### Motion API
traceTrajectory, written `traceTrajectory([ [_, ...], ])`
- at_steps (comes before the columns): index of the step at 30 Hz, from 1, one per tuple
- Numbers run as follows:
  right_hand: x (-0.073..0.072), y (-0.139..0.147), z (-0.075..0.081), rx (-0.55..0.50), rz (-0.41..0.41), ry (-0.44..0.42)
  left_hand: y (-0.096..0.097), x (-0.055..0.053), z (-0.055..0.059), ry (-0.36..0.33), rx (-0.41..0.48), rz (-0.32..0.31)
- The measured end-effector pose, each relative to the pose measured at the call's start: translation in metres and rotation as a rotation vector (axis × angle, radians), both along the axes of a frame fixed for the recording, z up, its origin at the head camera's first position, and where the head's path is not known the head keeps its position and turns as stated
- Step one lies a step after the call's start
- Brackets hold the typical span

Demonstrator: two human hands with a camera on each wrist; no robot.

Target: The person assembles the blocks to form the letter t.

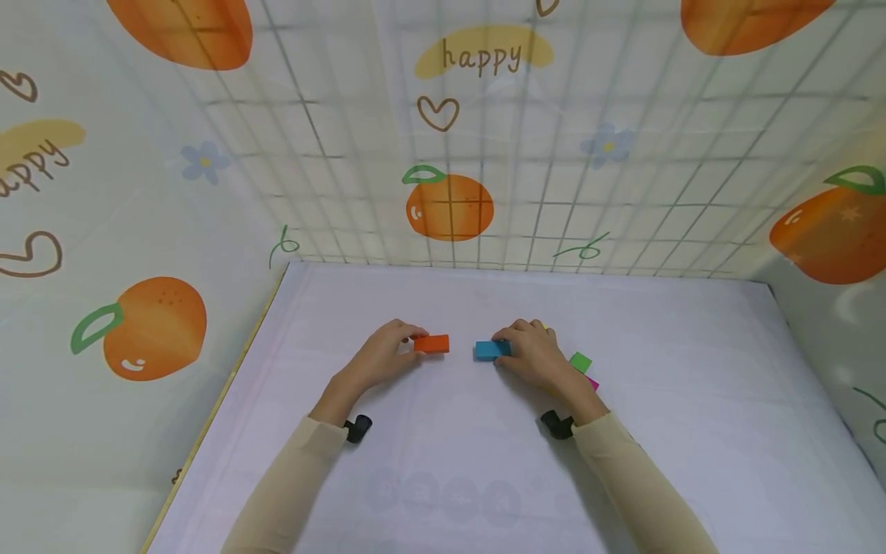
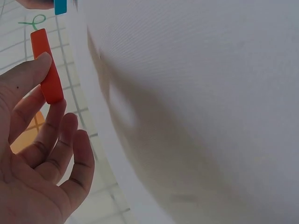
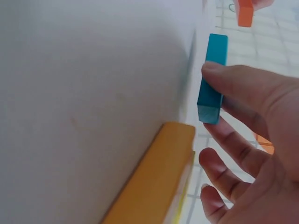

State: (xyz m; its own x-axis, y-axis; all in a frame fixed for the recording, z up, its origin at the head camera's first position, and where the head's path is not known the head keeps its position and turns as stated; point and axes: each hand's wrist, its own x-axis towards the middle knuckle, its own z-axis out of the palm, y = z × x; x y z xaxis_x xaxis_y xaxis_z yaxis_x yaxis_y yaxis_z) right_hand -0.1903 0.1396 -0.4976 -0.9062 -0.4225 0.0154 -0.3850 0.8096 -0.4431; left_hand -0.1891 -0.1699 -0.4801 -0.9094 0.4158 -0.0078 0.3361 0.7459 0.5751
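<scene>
Between the thumb and fingers of my left hand point(image 1: 379, 357) is an orange-red rectangular block point(image 1: 434, 344), pinched by its long sides. The left wrist view shows the thumb flat across this block point(image 2: 52, 81), the outer fingers loosely bent. My right hand point(image 1: 537, 355) pinches a blue rectangular block point(image 1: 487, 351) of similar shape, its near end covered by the hand. In the right wrist view the thumb lies over the blue block point(image 3: 215, 81). A short gap separates the two blocks, which point toward each other above the white tabletop.
Beside and partly under the right hand lie a green block point(image 1: 581, 362), a pink block point(image 1: 593, 383) and a barely visible yellow piece point(image 1: 549, 331). An orange-yellow block point(image 3: 149, 179) shows in the right wrist view. Printed curtains surround the white table point(image 1: 443, 454).
</scene>
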Motion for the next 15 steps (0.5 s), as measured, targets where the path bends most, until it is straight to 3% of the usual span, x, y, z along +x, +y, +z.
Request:
traceTrajectory([
  [15, 0.017, 0.008, 0.008, -0.046, -0.002, 0.061, -0.001, 0.008, -0.008, -0.055, -0.010, -0.036],
])
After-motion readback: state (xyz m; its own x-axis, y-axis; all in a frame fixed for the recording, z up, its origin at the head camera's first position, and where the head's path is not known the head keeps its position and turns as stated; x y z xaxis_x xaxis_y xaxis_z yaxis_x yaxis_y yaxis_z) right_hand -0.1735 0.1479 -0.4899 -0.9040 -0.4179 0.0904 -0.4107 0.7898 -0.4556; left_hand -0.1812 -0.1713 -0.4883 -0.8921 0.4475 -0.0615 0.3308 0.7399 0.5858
